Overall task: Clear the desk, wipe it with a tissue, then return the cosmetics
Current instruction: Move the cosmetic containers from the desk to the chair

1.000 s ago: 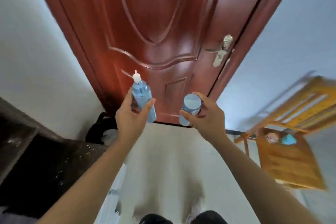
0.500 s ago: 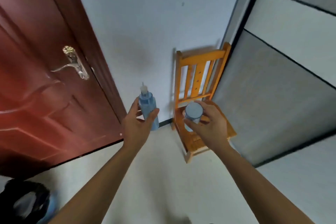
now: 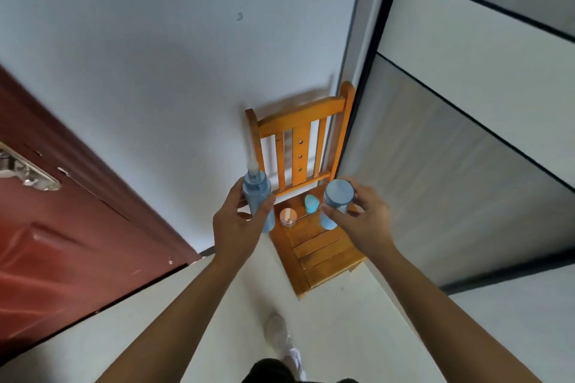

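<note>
My left hand (image 3: pixel 238 227) grips a tall blue pump bottle (image 3: pixel 257 194) with a white nozzle, held upright. My right hand (image 3: pixel 362 221) holds a blue capped bottle (image 3: pixel 336 200) by its sides, cap facing me. Both bottles hover in front of and above a small wooden chair (image 3: pixel 320 253) by the wall. On the chair seat near the backrest sit a small round pink-lidded jar (image 3: pixel 287 217) and a small turquoise item (image 3: pixel 311 204). The desk is not in view.
A red-brown door (image 3: pixel 62 242) with a metal handle (image 3: pixel 28 174) stands at the left. A white wall is behind the chair, and grey wardrobe panels (image 3: pixel 466 149) rise on the right. My shoe (image 3: pixel 284 342) is on the pale floor below the chair.
The view has swung right from the door to the chair and moved closer. Both hands keep their bottles. The jar and turquoise item on the seat are now visible.
</note>
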Tool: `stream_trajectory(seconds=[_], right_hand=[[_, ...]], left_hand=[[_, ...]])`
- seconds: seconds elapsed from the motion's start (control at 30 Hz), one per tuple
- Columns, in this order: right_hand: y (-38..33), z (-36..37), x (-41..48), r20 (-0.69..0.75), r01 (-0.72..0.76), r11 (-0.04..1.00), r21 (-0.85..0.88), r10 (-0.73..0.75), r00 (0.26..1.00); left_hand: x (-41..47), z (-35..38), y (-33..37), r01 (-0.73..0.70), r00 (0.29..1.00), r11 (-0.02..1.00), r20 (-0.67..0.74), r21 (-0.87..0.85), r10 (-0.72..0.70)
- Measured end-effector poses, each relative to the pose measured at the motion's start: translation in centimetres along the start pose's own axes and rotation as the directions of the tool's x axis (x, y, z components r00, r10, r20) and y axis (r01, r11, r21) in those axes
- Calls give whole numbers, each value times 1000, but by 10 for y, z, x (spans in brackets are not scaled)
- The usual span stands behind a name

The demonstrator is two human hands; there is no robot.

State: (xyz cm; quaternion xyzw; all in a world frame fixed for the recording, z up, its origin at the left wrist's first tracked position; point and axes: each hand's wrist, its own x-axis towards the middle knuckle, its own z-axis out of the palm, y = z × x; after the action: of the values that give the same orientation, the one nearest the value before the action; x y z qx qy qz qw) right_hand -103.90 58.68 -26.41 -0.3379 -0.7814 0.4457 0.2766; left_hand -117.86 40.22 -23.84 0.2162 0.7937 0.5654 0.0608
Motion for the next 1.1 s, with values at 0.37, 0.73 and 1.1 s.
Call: stream_trajectory(seconds=[0.37, 0.73, 1.1], right_hand=[[54, 9, 115, -32, -122, 991, -58, 121, 992], [225, 49, 189, 171, -191, 981, -33, 194, 966], [353, 111, 232, 284, -143, 990, 15, 133, 950]], left_hand=[[96, 95, -33, 119, 991, 992, 49, 30, -121], [106, 232, -150, 397, 913, 911, -151, 110, -380], [125, 340, -283, 451, 878, 880, -246, 146, -410]])
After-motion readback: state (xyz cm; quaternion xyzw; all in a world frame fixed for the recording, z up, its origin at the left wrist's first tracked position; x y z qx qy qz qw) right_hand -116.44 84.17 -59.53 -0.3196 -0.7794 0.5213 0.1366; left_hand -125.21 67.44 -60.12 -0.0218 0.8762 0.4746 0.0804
